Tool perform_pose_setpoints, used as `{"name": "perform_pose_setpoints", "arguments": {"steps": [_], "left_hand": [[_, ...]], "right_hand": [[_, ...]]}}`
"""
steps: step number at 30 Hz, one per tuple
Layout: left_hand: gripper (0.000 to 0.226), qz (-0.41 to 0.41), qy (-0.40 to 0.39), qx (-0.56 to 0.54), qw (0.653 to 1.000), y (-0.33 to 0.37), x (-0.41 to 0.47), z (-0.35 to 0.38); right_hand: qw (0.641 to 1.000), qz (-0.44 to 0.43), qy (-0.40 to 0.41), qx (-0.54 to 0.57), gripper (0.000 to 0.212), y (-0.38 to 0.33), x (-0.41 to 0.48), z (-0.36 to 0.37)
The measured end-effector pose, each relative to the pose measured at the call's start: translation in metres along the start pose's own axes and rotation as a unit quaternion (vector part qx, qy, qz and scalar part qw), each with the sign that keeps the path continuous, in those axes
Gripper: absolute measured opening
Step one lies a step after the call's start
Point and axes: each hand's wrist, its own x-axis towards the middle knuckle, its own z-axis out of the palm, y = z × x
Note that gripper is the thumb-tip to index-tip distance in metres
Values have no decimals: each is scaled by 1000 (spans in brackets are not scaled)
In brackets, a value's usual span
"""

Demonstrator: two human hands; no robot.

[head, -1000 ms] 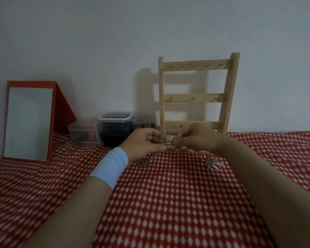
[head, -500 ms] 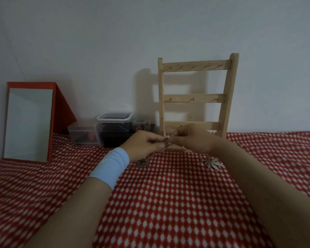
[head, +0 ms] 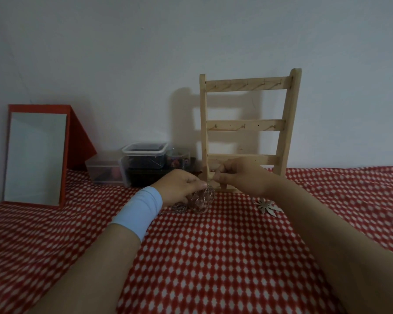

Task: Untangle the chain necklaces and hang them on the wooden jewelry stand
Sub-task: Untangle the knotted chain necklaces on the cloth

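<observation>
Head view shows the left hand [head: 179, 186] and right hand [head: 242, 177], nearly touching, each pinching the tangled chain necklaces [head: 202, 199], which droop below them to the cloth [head: 213, 257], just before the wooden jewelry stand [head: 245, 125].

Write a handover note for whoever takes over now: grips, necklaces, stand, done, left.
Left grip: pinches the tangled clump of silver chain necklaces, whose lower end rests on the red-and-white checked cloth.
Right grip: pinches a strand at the clump's top, in front of the pale wooden ladder-shaped jewelry stand.
Silver leaf-shaped pendant lies on the cloth beside the right wrist.
Done: nothing hung; visible hooks bare.
Left: untangle, hang each necklace.
</observation>
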Motion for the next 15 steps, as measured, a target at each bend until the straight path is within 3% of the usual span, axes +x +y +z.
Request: {"name": "perform_pose_setpoints", "arguments": {"steps": [4, 10, 15], "left_hand": [[28, 10, 12, 34, 999, 2, -2, -5], [40, 42, -58, 36, 997, 8, -10, -11], [42, 45, -41, -56, 997, 13, -10, -3]], "right_hand": [[999, 20, -32, 2, 26, 0, -2, -6], [999, 31, -9, 23, 23, 1, 0, -4], [999, 27, -23, 1, 18, -2, 0, -1]]}}
